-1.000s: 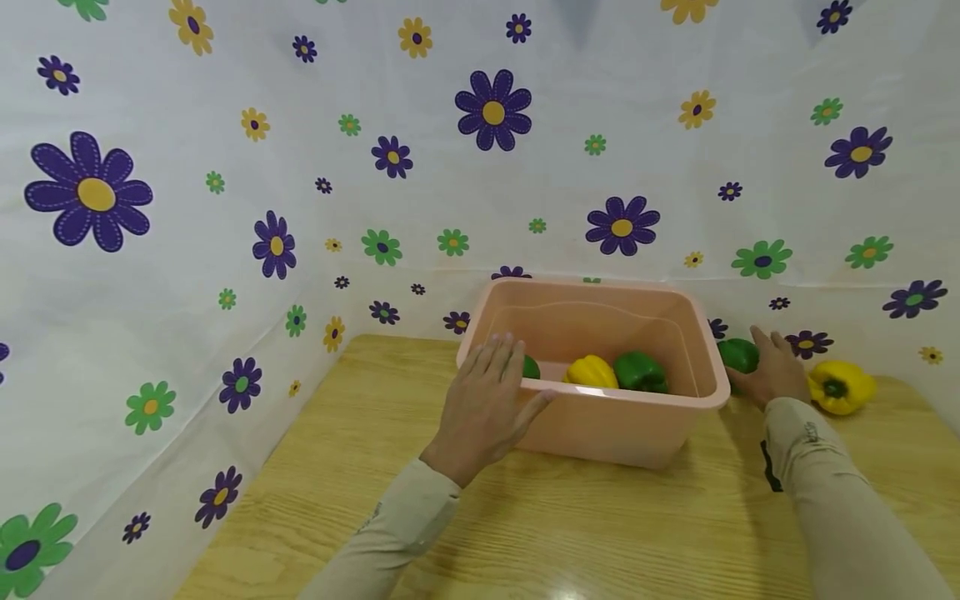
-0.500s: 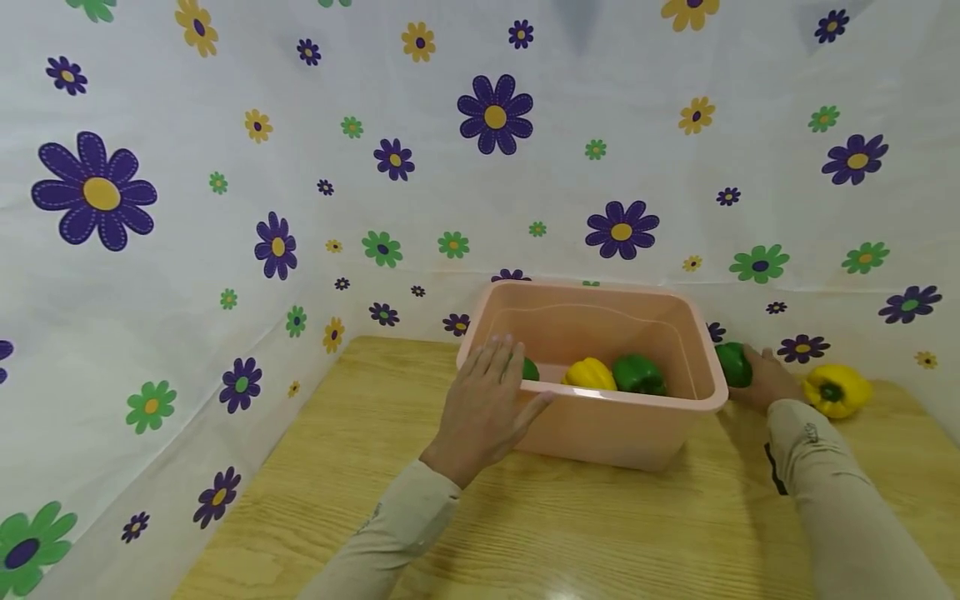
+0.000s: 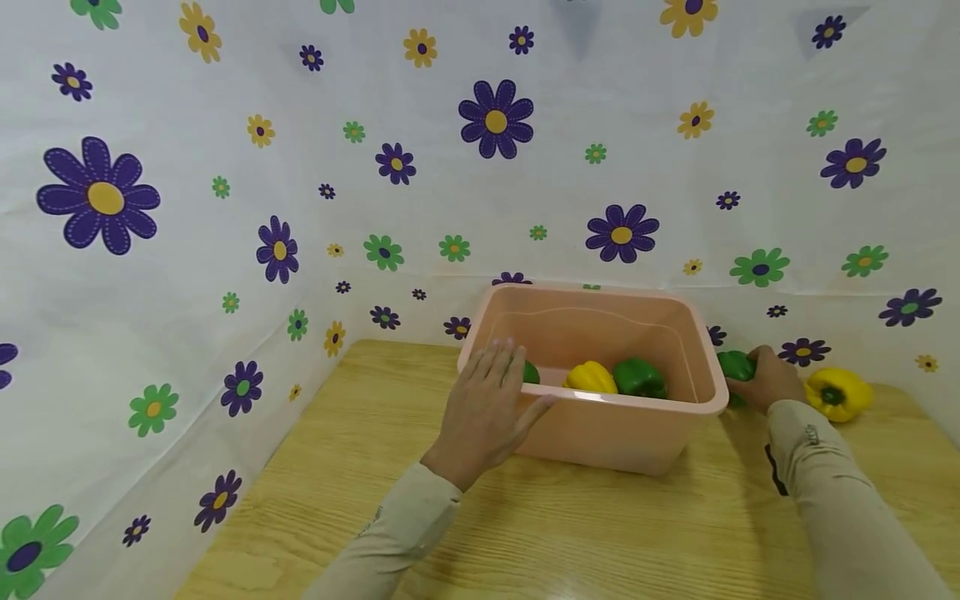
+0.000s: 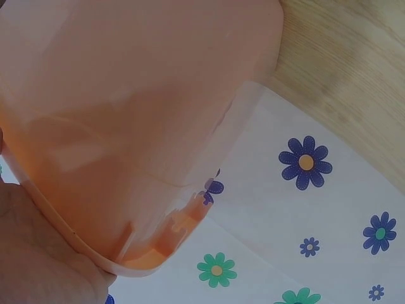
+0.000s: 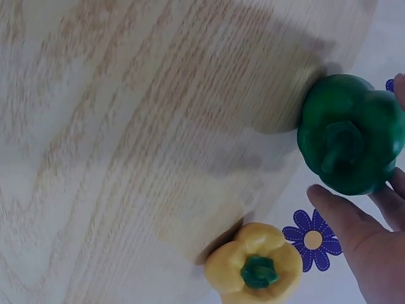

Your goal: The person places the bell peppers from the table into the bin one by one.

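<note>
My left hand (image 3: 480, 417) lies over the front rim of a pink plastic bin (image 3: 615, 429), fingers straight and thumb along the rim. In the left wrist view part of that hand (image 4: 47, 244) shows against the bin's edge. Right of the bin, my right hand (image 3: 774, 379) holds a green bell pepper (image 3: 735, 367) with fingers and thumb curled round it. The right wrist view shows this green pepper (image 5: 348, 139) stem side towards the camera, the thumb at its lower edge and fingers partly hidden behind it. A yellow bell pepper (image 3: 840, 394) lies just right of the hand.
Inside the bin are a yellow pepper (image 3: 591, 377), a green pepper (image 3: 639, 377) and another green one (image 3: 530, 372) partly covered by the left hand. The wooden table (image 3: 315, 467) meets a white flower-print sheet (image 3: 405, 108) behind and at the left.
My right hand's fingers have closed in round the green pepper, which has turned and shifted slightly. The left hand stays on the bin rim. The head view has tilted up slightly.
</note>
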`<state>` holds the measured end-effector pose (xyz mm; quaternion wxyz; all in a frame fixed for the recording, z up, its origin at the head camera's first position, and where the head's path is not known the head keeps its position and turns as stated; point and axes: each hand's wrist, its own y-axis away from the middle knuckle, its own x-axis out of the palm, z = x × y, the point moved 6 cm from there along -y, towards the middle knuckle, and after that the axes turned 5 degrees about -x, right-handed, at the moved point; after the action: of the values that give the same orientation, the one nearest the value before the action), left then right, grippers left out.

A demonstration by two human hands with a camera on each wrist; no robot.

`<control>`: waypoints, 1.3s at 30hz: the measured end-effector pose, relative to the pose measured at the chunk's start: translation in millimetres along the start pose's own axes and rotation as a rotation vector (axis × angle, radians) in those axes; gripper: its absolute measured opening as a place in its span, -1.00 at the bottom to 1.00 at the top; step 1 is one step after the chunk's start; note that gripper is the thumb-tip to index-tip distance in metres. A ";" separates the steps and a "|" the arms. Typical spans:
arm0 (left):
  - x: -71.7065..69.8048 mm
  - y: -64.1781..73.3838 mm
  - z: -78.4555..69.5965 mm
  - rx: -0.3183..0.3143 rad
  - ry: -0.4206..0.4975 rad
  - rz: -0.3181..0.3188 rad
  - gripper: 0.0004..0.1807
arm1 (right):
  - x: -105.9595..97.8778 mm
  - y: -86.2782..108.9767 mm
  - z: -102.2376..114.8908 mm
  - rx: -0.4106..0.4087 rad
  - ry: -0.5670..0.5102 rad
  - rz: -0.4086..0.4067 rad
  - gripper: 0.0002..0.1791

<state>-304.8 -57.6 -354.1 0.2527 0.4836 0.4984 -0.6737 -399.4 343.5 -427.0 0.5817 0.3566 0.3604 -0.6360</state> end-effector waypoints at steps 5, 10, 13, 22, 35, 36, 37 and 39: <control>0.0 0.2 0.1 -0.003 -0.003 0.010 -0.12 | -1.6 5.4 2.8 0.001 -0.032 -0.017 -0.23; -0.1 0.3 0.5 0.002 -0.001 0.004 -0.12 | -0.7 5.7 1.2 -0.010 -0.024 -0.028 -0.17; -0.3 0.0 0.4 0.006 0.002 -0.008 -0.12 | 0.3 4.2 0.7 -0.021 -0.008 -0.016 -0.14; 0.8 -0.4 0.7 0.008 0.009 -0.023 -0.13 | 2.5 7.4 0.5 0.052 -0.058 0.019 -0.17; 1.9 -0.4 0.6 0.000 0.009 -0.019 -0.12 | 3.1 14.4 -4.7 0.005 -0.083 -0.052 -0.10; 2.3 -0.4 0.8 0.001 0.012 -0.022 -0.13 | 3.7 14.4 -6.1 0.007 -0.081 -0.056 -0.08; 2.7 -0.3 0.8 0.001 0.014 -0.024 -0.13 | 4.2 14.5 -7.3 0.010 -0.083 -0.063 -0.08; 3.4 -0.2 0.8 -0.001 0.016 -0.019 -0.13 | 4.8 15.5 -9.7 0.024 -0.097 -0.077 -0.05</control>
<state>-306.7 -57.7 -357.1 0.2427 0.4843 0.5052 -0.6718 -384.0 348.7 -436.6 0.5695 0.3179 0.3376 -0.6787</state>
